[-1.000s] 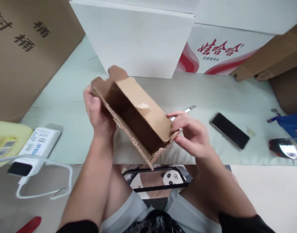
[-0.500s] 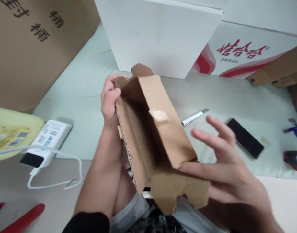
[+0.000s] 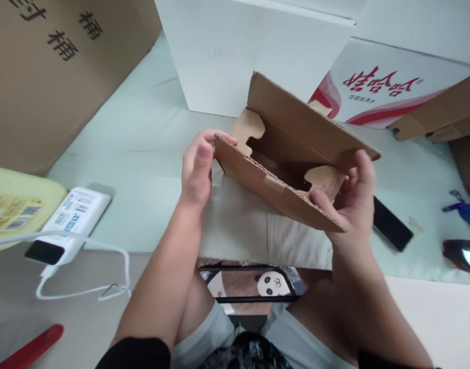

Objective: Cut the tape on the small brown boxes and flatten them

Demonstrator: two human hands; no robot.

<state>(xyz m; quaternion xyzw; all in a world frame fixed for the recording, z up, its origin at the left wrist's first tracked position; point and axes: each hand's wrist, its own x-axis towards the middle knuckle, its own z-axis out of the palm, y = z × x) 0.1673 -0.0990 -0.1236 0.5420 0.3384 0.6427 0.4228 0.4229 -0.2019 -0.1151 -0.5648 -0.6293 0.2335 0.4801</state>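
Between my two hands is a small brown cardboard box [image 3: 250, 179], its top open and its long flaps spread apart. The notched end flaps fold inward over the dark inside, and bits of tape cling to the long sides. My left hand [image 3: 200, 169] closes on the left end, thumb along the near edge and fingertips at the end flap. At the right end, my right hand [image 3: 353, 200] grips the box, its thumb by the near panel and a finger against the far one. The box's underside is hidden.
A black phone [image 3: 392, 224] lies right of the box. White cartons [image 3: 258, 56] stand behind, a big brown carton [image 3: 65, 97] at left. A white power bank [image 3: 73, 215] with a cable sits beside a yellow jug [image 3: 23, 205].
The box has turned to lie more crosswise, its open top now showing both end flaps. My right hand has gone from fingers spread to gripping the right end. The utility knife is now out of sight.
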